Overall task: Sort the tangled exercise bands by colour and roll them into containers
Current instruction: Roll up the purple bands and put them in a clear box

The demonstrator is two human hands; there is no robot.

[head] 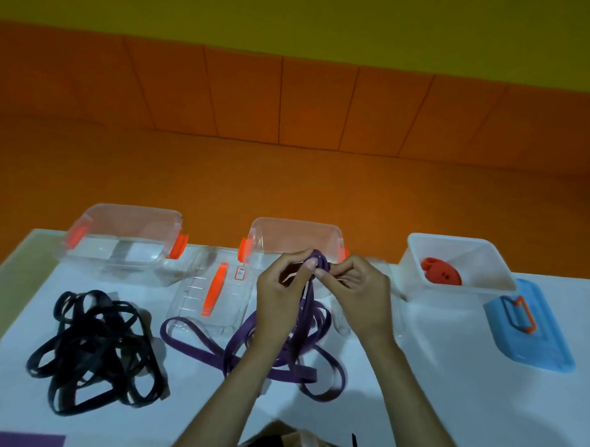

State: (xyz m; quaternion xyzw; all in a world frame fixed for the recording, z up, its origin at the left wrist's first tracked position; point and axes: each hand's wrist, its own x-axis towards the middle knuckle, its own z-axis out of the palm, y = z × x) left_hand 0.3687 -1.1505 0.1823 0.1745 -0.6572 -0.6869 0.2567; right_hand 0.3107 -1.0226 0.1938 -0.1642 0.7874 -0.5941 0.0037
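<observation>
Purple band pinched between both hands above its loose coils.

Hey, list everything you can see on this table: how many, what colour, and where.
black bands: one tangled pile, black, front left
purple bands: one tangle, purple, front centre
left clear container: one, orange clips, back left
middle clear container: one, orange clips, back centre
clear lid: one, orange handle, between them
white container: one, back right
orange band: one roll, inside white container
blue lid: one, orange handle, far right
left hand, right hand: pinching purple bands' top
</observation>
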